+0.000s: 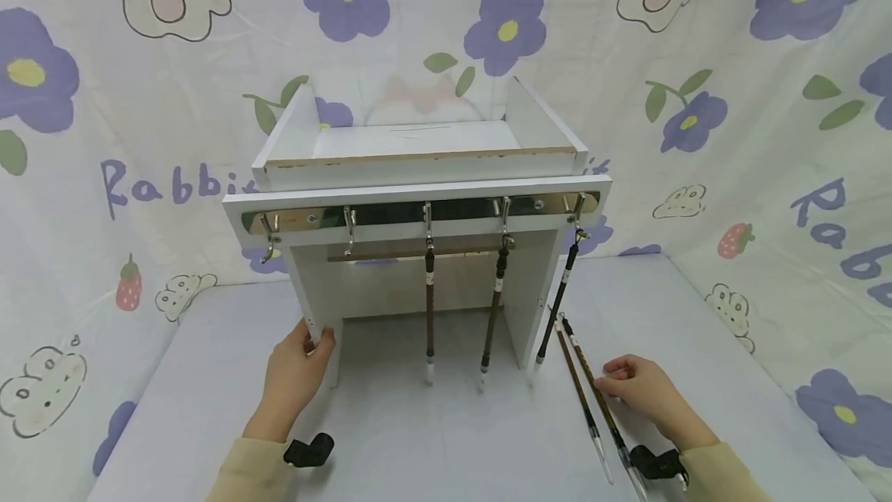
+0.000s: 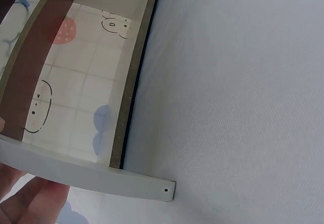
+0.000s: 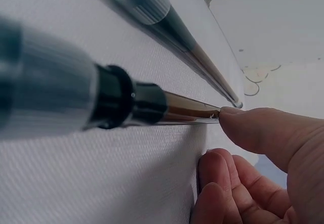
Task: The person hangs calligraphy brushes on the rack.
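Observation:
A white wooden rack with a metal hook strip on its front stands in the middle. At its left side panel, my left hand grips the front edge; the left wrist view shows fingers on this panel. Three writing brushes hang from the hooks: one at the centre, another beside it, and a third at the right end. Two more brushes lie on the table. My right hand touches the nearer one with its thumb, other fingers loosely bent alongside. The second lying brush is just left.
The rack has a shallow open tray on top. Two hooks at the left, including the end hook, bear no brush. White cloth covers the table. A flower-printed curtain hangs behind and at both sides.

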Motion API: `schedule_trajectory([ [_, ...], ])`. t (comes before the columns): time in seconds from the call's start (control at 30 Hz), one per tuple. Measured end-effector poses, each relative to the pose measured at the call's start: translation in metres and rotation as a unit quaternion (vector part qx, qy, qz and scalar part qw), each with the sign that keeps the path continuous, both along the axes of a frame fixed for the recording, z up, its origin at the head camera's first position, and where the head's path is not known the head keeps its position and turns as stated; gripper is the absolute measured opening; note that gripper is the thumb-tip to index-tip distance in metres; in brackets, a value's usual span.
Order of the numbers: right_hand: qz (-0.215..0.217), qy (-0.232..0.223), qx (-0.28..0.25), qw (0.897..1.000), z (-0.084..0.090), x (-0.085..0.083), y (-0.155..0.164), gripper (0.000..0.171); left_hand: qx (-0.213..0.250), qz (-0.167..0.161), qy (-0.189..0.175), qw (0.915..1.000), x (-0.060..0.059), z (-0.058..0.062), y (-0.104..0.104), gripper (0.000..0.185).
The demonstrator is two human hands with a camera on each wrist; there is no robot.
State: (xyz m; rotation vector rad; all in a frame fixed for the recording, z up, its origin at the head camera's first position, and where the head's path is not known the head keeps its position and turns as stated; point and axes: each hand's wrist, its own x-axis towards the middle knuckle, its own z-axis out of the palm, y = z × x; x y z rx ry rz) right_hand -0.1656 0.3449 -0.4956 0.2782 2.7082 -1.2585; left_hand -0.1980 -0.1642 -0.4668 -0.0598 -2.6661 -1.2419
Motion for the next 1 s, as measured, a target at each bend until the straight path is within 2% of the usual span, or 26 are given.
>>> schedule_trajectory([
  [0.27, 0.005, 0.010, 0.005, 1.000, 0.000, 0.002, -0.001, 0.043, 0.002, 0.001, 0.001, 1.0000, 0.000, 0.000, 0.000, 0.048],
  [0.63, 0.002, -0.003, 0.009, 1.000, 0.001, 0.001, -0.007, 0.040, -0.001, -0.004, 0.007, 1.0000, -0.002, -0.003, -0.001, 0.050],
  [1.0, 0.005, -0.015, 0.034, 0.999, 0.000, -0.004, -0.012, 0.042, -0.006, -0.004, 0.009, 0.9999, -0.001, -0.003, -0.001, 0.049],
])
